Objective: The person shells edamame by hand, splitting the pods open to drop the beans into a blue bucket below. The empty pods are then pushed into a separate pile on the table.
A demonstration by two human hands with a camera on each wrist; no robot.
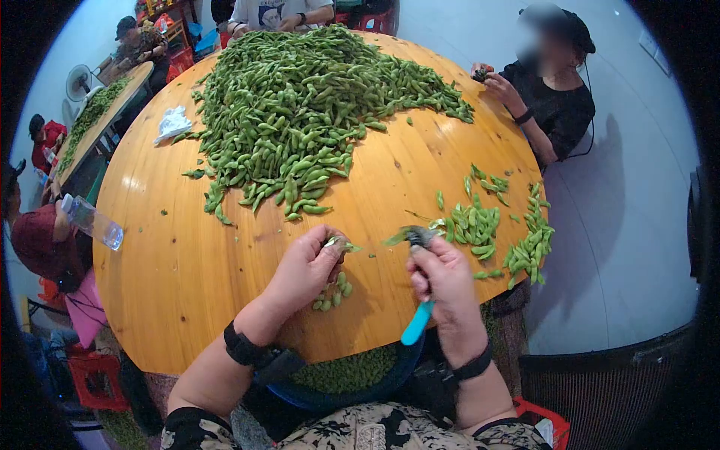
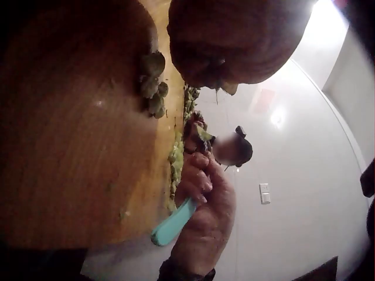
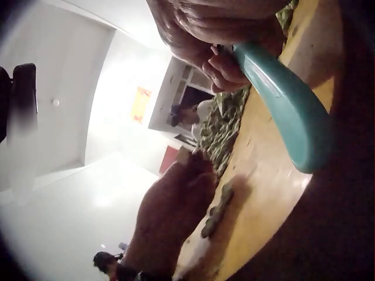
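In the head view the left hand (image 1: 306,261) pinches a green pod (image 1: 341,244) between thumb and fingers, just above a few shelled beans (image 1: 333,294) on the table. The right hand (image 1: 444,271) is curled round a tool with a turquoise handle (image 1: 417,324); a pod piece (image 1: 397,237) and something dark show at its fingertips. The two hands are apart. In the left wrist view the right hand (image 2: 202,205) grips the handle (image 2: 173,223). The right wrist view shows the handle (image 3: 287,108) sticking out below the fingers.
A large heap of pods (image 1: 285,105) covers the far part of the round wooden table (image 1: 150,300). Loose pods (image 1: 474,225) lie at the right. A plastic bottle (image 1: 94,223) lies at the left edge, and a blue tub (image 1: 337,394) stands below the near edge. Other people sit around.
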